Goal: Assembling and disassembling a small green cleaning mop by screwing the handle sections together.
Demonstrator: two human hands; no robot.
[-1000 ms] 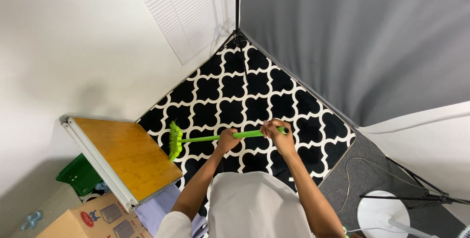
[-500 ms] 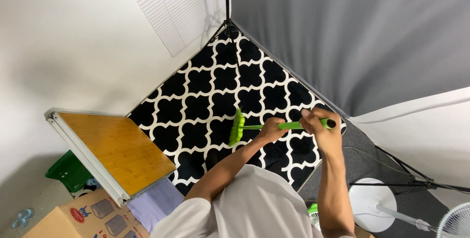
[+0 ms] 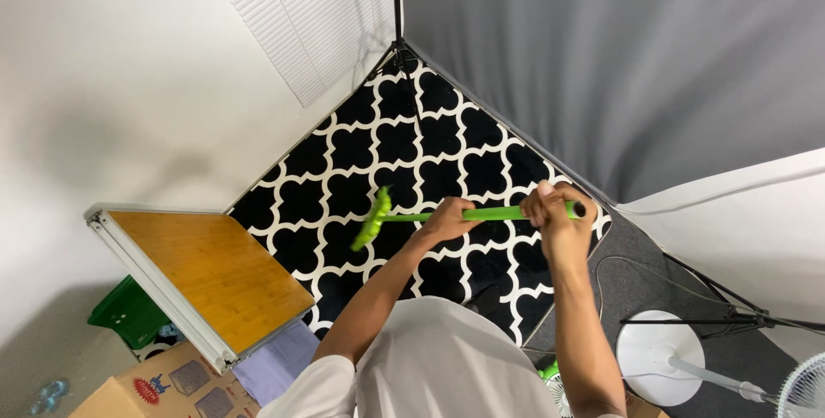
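Two hands are gripping one green broom (image 3: 468, 213) over a black and white patterned rug (image 3: 404, 147). Going from the left side, a cardboard box (image 3: 163, 379) is lying at the bottom corner, and a green bin (image 3: 129, 313) is sitting just beside it, partly under a folding table with a wooden top (image 3: 210, 268). A piece of pale purple cloth (image 3: 275, 365) is showing under the near edge of this table. White window blinds (image 3: 301, 14) are hanging on the wall above.

Further right, the broom's green bristle head (image 3: 371, 219) is resting on or just over the rug; which one I cannot tell. The handle is running nearly level from the head to the right. The left hand (image 3: 449, 219) is closing around the middle of the handle, with the fingers wrapped fully. The right hand (image 3: 554, 212) is closing around the far end of the handle, near its black tip, also wrapped tightly. Both arms are reaching forward from a white shirt (image 3: 438, 366).

Behind the hands, a grey backdrop cloth (image 3: 619, 66) is hanging down to the rug's edge. On the right, a white round fan base (image 3: 660, 358) is standing on grey carpet, near black stand legs (image 3: 730, 319).
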